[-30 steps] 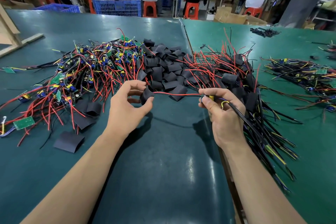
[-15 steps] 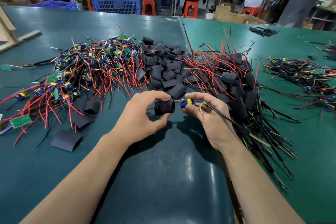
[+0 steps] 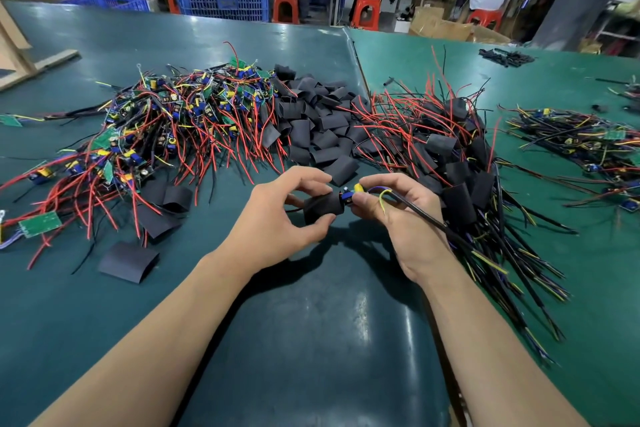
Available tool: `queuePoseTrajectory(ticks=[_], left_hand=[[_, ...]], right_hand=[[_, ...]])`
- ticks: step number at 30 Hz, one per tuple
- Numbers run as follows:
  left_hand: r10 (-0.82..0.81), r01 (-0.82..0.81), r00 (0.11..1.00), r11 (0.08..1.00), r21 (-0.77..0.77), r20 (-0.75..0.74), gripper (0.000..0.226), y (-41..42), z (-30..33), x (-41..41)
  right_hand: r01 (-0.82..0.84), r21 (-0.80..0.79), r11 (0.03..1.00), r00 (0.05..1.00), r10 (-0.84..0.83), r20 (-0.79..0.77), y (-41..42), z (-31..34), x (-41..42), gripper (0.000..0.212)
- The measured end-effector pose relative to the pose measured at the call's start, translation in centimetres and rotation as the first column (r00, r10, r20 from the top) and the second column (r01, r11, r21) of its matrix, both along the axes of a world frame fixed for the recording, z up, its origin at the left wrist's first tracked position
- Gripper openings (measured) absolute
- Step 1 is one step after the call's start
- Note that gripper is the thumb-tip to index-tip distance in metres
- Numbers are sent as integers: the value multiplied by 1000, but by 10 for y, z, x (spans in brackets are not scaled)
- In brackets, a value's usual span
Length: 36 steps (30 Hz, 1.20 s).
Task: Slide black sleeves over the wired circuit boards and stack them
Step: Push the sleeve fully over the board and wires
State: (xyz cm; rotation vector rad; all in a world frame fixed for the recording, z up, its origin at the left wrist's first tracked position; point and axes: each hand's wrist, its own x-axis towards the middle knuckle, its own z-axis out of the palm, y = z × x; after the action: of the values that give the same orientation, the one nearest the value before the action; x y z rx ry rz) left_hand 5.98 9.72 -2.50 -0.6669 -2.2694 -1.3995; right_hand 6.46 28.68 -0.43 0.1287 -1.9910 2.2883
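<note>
My left hand (image 3: 277, 218) pinches a black sleeve (image 3: 322, 211) between thumb and fingers, just above the green table. My right hand (image 3: 398, 215) grips a wired circuit board (image 3: 351, 194) whose blue and yellow parts poke out of the sleeve's right end; its black cable runs back over my right wrist. Most of the board is hidden inside the sleeve and behind my fingers. A heap of bare wired boards (image 3: 166, 128) lies at the left, loose black sleeves (image 3: 311, 121) in the middle, and sleeved boards (image 3: 453, 166) at the right.
A few flat sleeves (image 3: 130, 262) lie loose on the table's left front. More wired boards (image 3: 581, 146) spread at the far right. A seam (image 3: 360, 69) splits the two tabletops. Blue crates (image 3: 221, 0), red stools and seated people are beyond the far edge.
My hands came together. The sleeve in my left hand travelled along the red wire and now covers most of the board held by my right hand.
</note>
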Motion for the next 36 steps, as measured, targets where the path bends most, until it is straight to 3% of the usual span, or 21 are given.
queuePoseTrajectory(ticks=[3,8,15,24,30,36], left_hand=[[-5,5,1000,1000,16,17,44,0,-1,-1],[18,-19,999,1000,10,36,46,-1,-2,-2],[3,1,999,998,70,-52,44,0,2,1],[-1,6,999,995,104,-46,32,2,0,0],[26,-19,998,990,139,-49,28,2,0,-1],[20,-12,997,994,105,-76,31,4,4,2]], right_hand=[[1,-23,1000,1000,-1,13,0,1,0,21],[27,67,997,1000,-26,-17,-1,0,2,18],[3,2,1000,1000,-3,2,0,-1,1,13],[9,96,995,1000,-10,6,-1,-3,2,17],[-39,-3,999,998,39,44,-3,-3,1,23],[-46,27,999,997,44,71,-4,-3,3,30]])
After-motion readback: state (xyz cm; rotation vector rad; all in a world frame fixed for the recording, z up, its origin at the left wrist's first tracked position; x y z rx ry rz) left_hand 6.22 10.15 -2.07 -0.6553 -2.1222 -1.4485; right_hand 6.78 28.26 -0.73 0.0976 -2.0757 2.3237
